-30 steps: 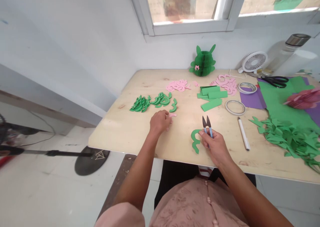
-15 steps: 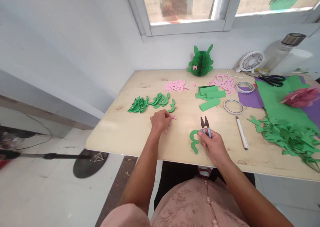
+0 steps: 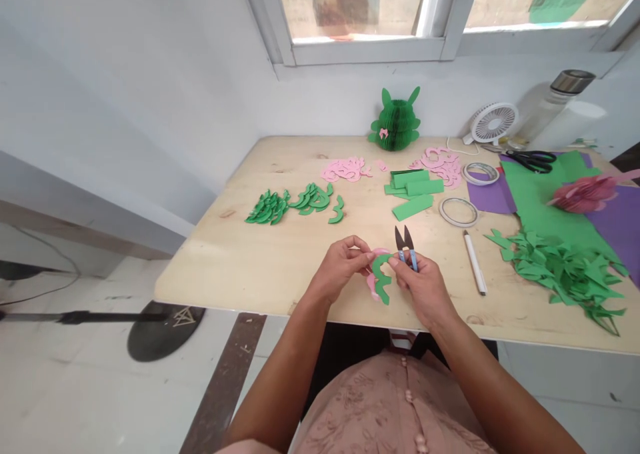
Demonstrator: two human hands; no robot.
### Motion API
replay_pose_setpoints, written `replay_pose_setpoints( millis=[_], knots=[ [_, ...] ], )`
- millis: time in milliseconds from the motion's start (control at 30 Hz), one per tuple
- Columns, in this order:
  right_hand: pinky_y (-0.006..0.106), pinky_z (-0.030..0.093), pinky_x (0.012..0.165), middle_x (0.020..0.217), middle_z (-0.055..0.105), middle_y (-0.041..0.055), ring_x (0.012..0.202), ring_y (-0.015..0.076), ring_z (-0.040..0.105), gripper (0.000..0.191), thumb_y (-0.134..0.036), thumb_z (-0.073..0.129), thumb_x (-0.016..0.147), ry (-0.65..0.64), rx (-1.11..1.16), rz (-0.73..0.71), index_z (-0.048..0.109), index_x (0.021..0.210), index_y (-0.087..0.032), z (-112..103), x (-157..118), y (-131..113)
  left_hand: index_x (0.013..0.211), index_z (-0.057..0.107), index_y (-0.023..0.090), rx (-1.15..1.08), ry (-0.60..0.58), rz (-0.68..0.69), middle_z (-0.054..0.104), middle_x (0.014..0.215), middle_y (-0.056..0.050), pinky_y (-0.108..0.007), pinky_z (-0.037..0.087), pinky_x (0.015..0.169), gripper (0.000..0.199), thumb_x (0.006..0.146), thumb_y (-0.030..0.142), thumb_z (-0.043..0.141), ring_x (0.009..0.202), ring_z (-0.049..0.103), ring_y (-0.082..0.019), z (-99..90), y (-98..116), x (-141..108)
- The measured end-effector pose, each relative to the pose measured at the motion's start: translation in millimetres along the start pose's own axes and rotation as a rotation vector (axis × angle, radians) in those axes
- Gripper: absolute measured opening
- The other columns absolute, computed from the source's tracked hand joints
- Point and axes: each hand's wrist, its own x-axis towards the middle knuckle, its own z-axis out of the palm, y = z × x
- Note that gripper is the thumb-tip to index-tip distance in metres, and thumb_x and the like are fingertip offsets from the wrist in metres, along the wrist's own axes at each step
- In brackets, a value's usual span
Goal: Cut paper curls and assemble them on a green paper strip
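Over the front of the table, my left hand point(image 3: 345, 264) pinches a curved pink paper cutout point(image 3: 372, 286). My right hand point(image 3: 423, 284) holds a scalloped green paper cutout point(image 3: 380, 277) between thumb and finger. Thread snips point(image 3: 406, 246) with dark blades and blue handles are also in that hand, blades apart and pointing away from me. The green piece lies in front of the pink one and covers part of it. Left of centre on the table are two groups of green cutouts point(image 3: 267, 207), with a single green cutout point(image 3: 337, 210) beside them.
Pink cutouts point(image 3: 345, 169), green strips point(image 3: 413, 207) and tape rolls point(image 3: 459, 212) lie behind my hands. A white pen point(image 3: 475, 264) and green scraps point(image 3: 570, 267) are to the right. Along the back stand a green honeycomb figure point(image 3: 397, 124), a fan point(image 3: 494, 123) and a bottle point(image 3: 550, 107).
My left hand has moved right and brought the pink cutout up to the green one. My right hand still holds the green cutout and snips. The camera view has shifted slightly.
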Motion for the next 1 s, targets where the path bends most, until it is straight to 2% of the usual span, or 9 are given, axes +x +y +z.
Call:
replay_pose_setpoints(
  millis=[233,567,833,1000],
  knots=[
    [0.023,0.024,0.048,0.051,0.039,-0.0077,0.049,0.0080,0.030,0.029,-0.040,0.074,0.064,0.095,-0.031,-0.029,0.055,0.063,-0.017,-3,3,2,0.075,0.055,0.016,-0.097,-0.026,-0.036,0.070,0.066,-0.006,-0.027,0.052,0.056,0.028,0.065,0.032,0.075,0.055,0.062,-0.015,12.9,-2,-6],
    [0.024,0.026,0.049,0.052,0.042,-0.0067,0.049,0.0089,0.032,0.027,-0.040,0.073,0.066,0.123,-0.060,-0.054,0.058,0.065,-0.017,-3,2,4,0.075,0.054,0.016,-0.109,-0.019,-0.024,0.071,0.069,-0.006,-0.027,0.053,0.058,0.028,0.066,0.033,0.074,0.057,0.063,-0.014,17.5,-3,-11],
    [0.023,0.025,0.047,0.054,0.043,-0.0063,0.049,0.0080,0.031,0.027,-0.039,0.073,0.065,0.133,-0.055,-0.050,0.058,0.066,-0.017,-5,4,6,0.074,0.054,0.016,-0.105,0.085,-0.012,0.065,0.056,0.000,-0.025,0.051,0.055,0.028,0.061,0.029,0.076,0.049,0.059,-0.012,17.3,-6,-8],
    [0.023,0.026,0.046,0.053,0.042,-0.0065,0.047,0.0078,0.031,0.027,-0.039,0.073,0.064,0.145,-0.065,-0.053,0.058,0.065,-0.017,-8,7,6,0.085,0.061,0.013,-0.094,0.152,-0.027,0.066,0.058,-0.002,-0.025,0.051,0.054,0.032,0.060,0.029,0.075,0.050,0.060,-0.013,12.0,-6,-8]
  ],
)
